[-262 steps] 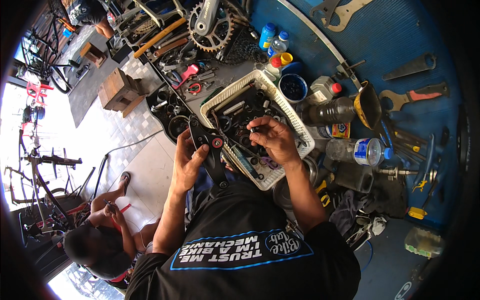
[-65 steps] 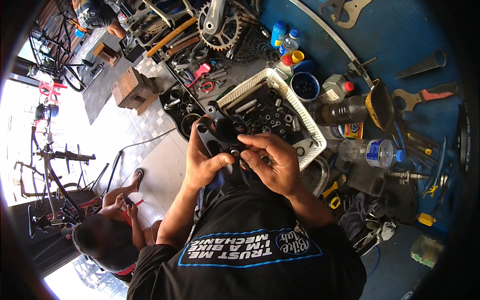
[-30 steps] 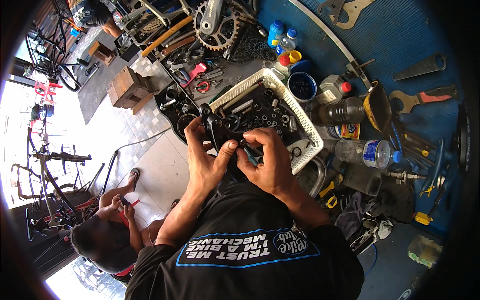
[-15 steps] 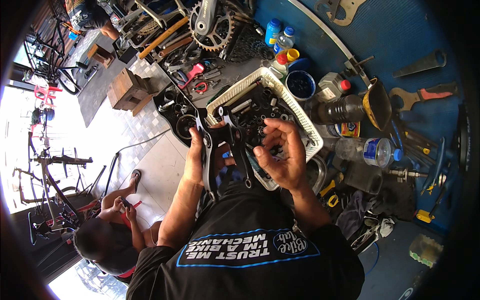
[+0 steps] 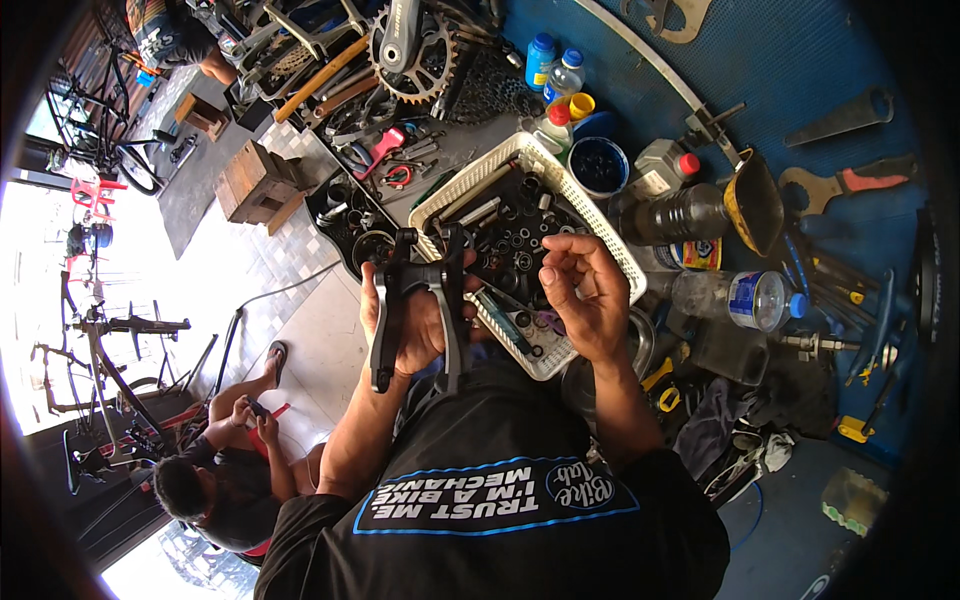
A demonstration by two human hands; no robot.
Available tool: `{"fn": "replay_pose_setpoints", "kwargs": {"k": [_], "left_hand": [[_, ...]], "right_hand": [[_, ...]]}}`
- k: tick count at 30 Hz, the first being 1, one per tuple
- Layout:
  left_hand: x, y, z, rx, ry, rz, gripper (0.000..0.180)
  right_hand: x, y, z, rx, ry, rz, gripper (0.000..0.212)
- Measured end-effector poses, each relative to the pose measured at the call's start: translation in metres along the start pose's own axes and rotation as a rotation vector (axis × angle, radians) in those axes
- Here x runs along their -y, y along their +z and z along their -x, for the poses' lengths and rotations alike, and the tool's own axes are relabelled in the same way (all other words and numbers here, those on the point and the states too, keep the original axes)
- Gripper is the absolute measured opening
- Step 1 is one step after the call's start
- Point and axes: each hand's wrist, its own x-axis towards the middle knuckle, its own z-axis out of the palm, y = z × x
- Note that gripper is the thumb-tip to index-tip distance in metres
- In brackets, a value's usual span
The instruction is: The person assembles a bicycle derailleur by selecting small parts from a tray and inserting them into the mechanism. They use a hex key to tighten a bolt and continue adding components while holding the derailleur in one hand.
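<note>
The left hand [image 5: 415, 325] was wrapped around a black forked bike part [image 5: 420, 300]. Its fingers were closed tight on the part, and the two long legs of the part pointed down toward the person's black shirt [image 5: 500, 500]. The part was held up in front of the chest, just beside the white basket [image 5: 600, 240].

The right hand [image 5: 585, 295] was up over the near corner of the basket. Its fingers were curled in with the tips pinched together, but I could not tell if there was something small between them.

The basket was full of little dark metal bits and sat on a messy worktop [image 5: 800, 60] with a blue top. Near the basket stood a blue tub [image 5: 598, 165], a clear bottle with a red cap [image 5: 670, 205] lying on its side, and a yellow funnel [image 5: 750, 200]. A big toothed bike gear [image 5: 410, 50] lay farther back.

Down on the floor at the left, another person [image 5: 215, 480] sat low with both hands close together.
</note>
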Motion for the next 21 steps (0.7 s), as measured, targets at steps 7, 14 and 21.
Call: {"fn": "replay_pose_setpoints", "kwargs": {"k": [7,14,21], "left_hand": [[0.0024,-0.0044,-0.0008,0.126,-0.020,0.200,0.126],[0.0016,-0.0090,0.0022,0.121,-0.049,0.187,0.128],[0.0064,-0.0069,0.0007,0.171,-0.057,0.137,0.126]], "right_hand": [[-0.0032,-0.0035,0.0001,0.018,0.014,-0.024,0.027],[-0.0009,-0.0039,-0.0007,0.019,-0.001,-0.018,0.025],[-0.0004,-0.0065,0.0031,0.029,0.035,-0.012,0.025]]}}
